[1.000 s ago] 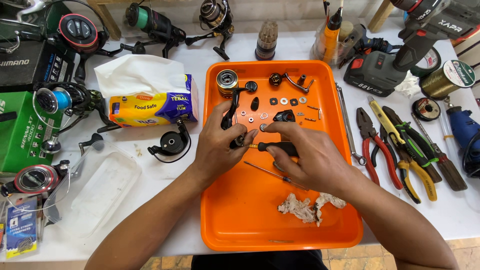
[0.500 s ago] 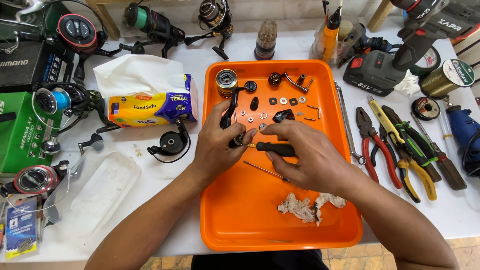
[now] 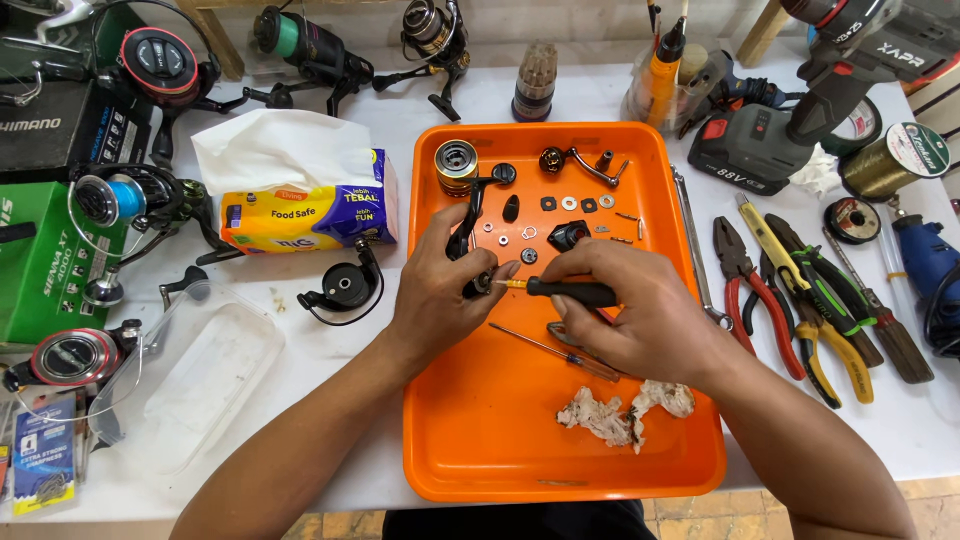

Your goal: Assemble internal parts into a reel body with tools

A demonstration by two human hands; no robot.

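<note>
Head view: nearest you lies a dirty rag [image 3: 622, 410] on the orange tray [image 3: 480, 430], then your right hand [image 3: 640, 310] grips a screwdriver [image 3: 560, 291] against the reel part [image 3: 480, 283] pinched in your left hand [image 3: 440, 290], while loose washers [image 3: 570, 203] farther off remain unfitted.

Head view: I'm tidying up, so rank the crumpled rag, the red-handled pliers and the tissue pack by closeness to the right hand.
From the right hand:
1. Crumpled rag, just below it in the orange tray.
2. Red-handled pliers, on the table to its right.
3. Tissue pack, far left, beyond the left hand.
</note>
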